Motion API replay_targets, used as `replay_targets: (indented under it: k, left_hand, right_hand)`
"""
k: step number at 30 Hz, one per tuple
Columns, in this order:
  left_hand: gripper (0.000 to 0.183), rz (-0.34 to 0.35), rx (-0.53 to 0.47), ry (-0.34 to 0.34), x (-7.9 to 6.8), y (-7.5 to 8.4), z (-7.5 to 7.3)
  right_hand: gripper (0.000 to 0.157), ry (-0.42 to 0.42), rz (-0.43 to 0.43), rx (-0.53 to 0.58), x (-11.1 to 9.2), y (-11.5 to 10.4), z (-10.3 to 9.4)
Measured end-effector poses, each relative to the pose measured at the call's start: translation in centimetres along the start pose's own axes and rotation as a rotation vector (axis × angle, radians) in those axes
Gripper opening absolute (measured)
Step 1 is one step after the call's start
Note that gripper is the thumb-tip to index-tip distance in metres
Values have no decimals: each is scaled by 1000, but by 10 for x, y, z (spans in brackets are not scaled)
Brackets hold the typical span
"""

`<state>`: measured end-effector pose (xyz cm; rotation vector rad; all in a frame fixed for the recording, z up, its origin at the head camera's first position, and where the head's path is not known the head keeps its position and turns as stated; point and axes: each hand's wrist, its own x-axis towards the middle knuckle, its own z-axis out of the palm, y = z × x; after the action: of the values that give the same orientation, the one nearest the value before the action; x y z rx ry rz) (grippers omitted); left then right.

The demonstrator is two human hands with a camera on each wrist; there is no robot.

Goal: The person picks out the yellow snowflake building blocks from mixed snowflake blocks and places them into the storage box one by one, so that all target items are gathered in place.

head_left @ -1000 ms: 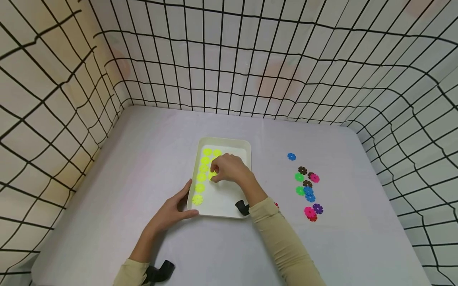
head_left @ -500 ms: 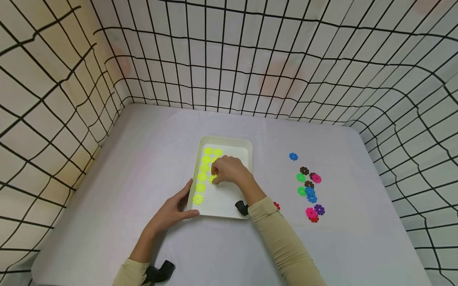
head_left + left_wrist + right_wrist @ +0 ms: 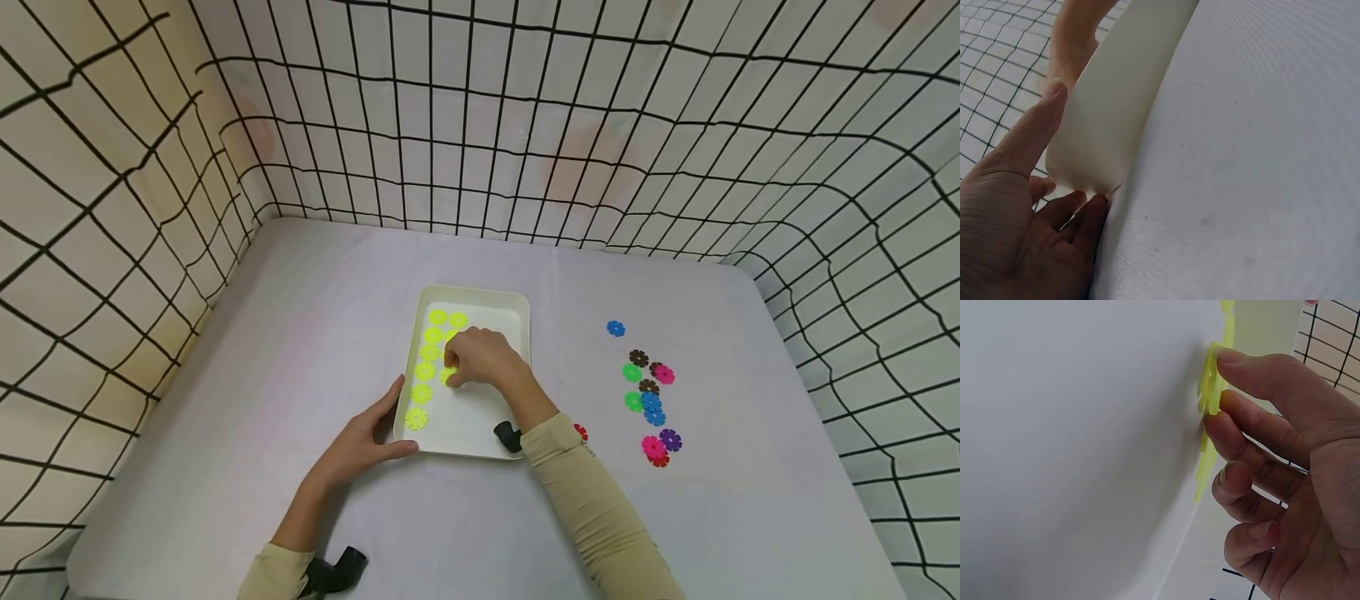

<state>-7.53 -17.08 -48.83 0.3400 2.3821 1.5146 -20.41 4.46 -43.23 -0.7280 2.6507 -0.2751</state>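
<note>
In the head view, a shallow white tray [image 3: 480, 446] lies on the table, with several yellow interlocking flower discs [image 3: 416, 418] along its left side. My left hand [image 3: 360, 446] holds the tray's near left corner, the thumb at the near wall and the fingers on the left wall. The left wrist view shows those fingertips against the tray wall [image 3: 1110, 94]. Inside the tray, my right hand [image 3: 483, 358] pinches a yellow disc [image 3: 1213, 381] between thumb and fingers, low over the floor, beside the left column. Part of the second column is hidden under this hand.
Right of the tray lie loose discs: blue [image 3: 616, 328], brown [image 3: 638, 357], green [image 3: 632, 372], pink [image 3: 654, 447] and purple [image 3: 671, 439], some overlapping. A red disc [image 3: 581, 432] sits by the right sleeve. Black wire mesh [image 3: 465, 183] stands behind the table and at both sides.
My right hand has shifted slightly toward the tray's near side with the yellow disc. The left hand keeps its place at the corner. The head view has moved a little.
</note>
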Motion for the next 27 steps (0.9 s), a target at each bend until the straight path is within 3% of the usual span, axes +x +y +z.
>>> replay_targets:
  k: [17,27]
  left_hand:
    - [103,5,11,2,-1,4,0]
    - [101,5,13,10,-1,-1,2]
  right_hand:
    - [23,19,7,39,-3,5,-1]
    - [24,107,9,84,-25,11,-22]
